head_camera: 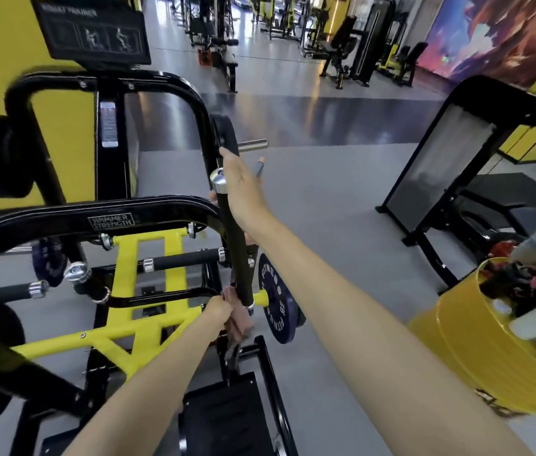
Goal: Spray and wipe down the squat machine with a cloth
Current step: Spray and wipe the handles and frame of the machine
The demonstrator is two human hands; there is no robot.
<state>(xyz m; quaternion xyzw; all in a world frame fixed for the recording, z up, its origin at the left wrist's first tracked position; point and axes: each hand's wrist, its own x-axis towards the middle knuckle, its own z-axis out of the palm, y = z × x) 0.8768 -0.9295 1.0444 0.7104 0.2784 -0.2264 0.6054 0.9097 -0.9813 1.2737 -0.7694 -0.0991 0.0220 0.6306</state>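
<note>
Grey gym floor, machines in rows behind.

Item 1: squat machine (148,327), black and yellow, directly below me.

Item 2: upright handle (235,245), black grip, chrome cap.

Item 3: cloth (237,324), pinkish, bunched in my left hand (218,311) at the handle's base, likely placed to wipe along the grip.

Item 4: right hand (243,189), beside the cap, probably steadying it. Its fingers reach forward near a small grey object, and I cannot tell whether they hold it.

Item 5: no spray bottle identified.

Bright, even indoor light; glare streaks on the floor (293,113) beyond the squat machine (148,255). Wide-angle bending toward the frame edges. Equipment (352,47) far behind the machine is soft and slightly blurred.
</note>
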